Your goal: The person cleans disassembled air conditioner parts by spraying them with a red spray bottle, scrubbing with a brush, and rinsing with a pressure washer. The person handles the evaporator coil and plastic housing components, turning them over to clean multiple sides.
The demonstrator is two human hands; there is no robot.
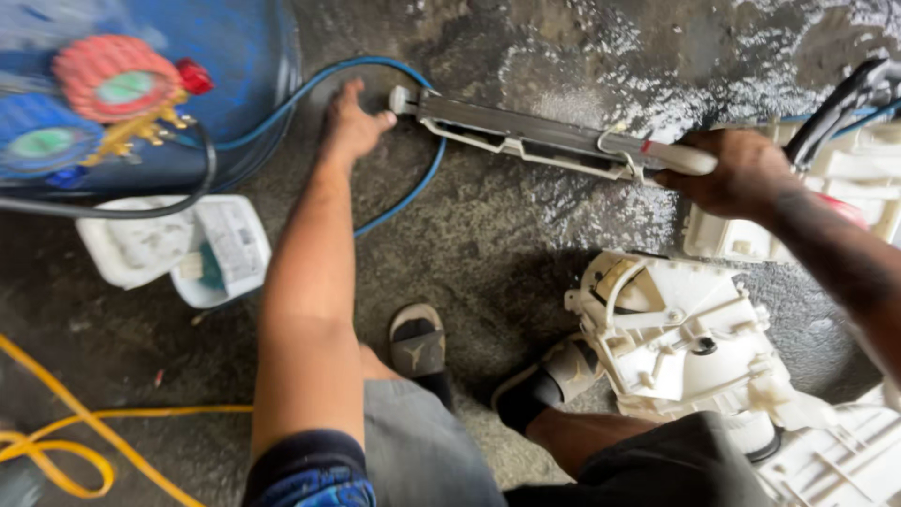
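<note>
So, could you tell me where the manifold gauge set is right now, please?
The gauge set sits at the top left of the head view, against the blue tank, just above the white tub and left of the left hand.

Long grey and white plastic bar, held at both ends

The bar (535, 141) is stretching nearly level above the wet concrete floor (507, 244), tilting slightly down to the right, with a white knob at its left tip and a white end at its right.

Wet grey concrete floor (526, 235), daylight glare; yellow cord (84, 441) lower left.
</note>
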